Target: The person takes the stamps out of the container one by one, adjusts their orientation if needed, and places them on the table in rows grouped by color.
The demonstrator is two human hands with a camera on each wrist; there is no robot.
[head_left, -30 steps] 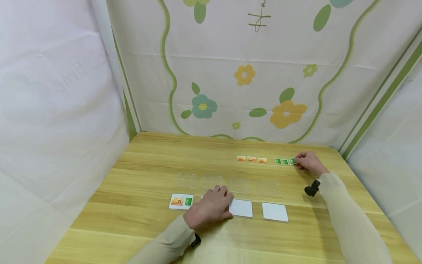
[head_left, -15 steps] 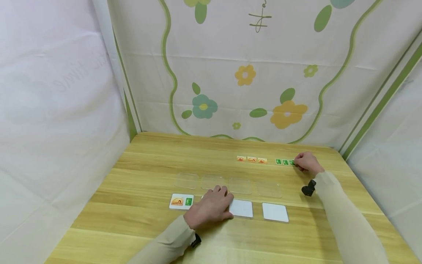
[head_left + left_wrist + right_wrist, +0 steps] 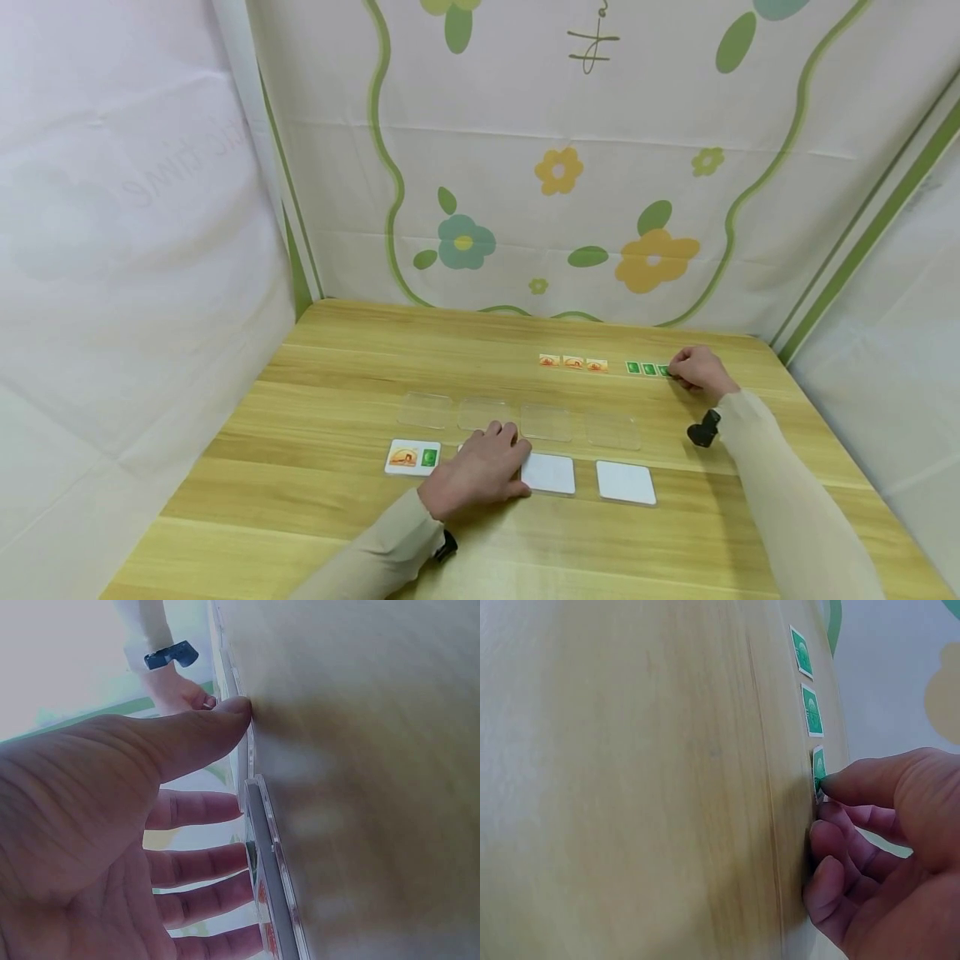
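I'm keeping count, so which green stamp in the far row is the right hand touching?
The rightmost green stamp: the right hand has its fingers on it, while the other two lie untouched to its left.

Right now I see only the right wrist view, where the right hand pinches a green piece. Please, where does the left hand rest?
Observer: The left hand rests over the row of white cards.
Operator: Thank you. Is something lying beside the green pieces, outside my view?
Observer: Yes, in the head view three orange pieces lie to their left.
Operator: And does any white card carry pieces?
Observer: Yes, the leftmost card carries one orange piece and one green piece.
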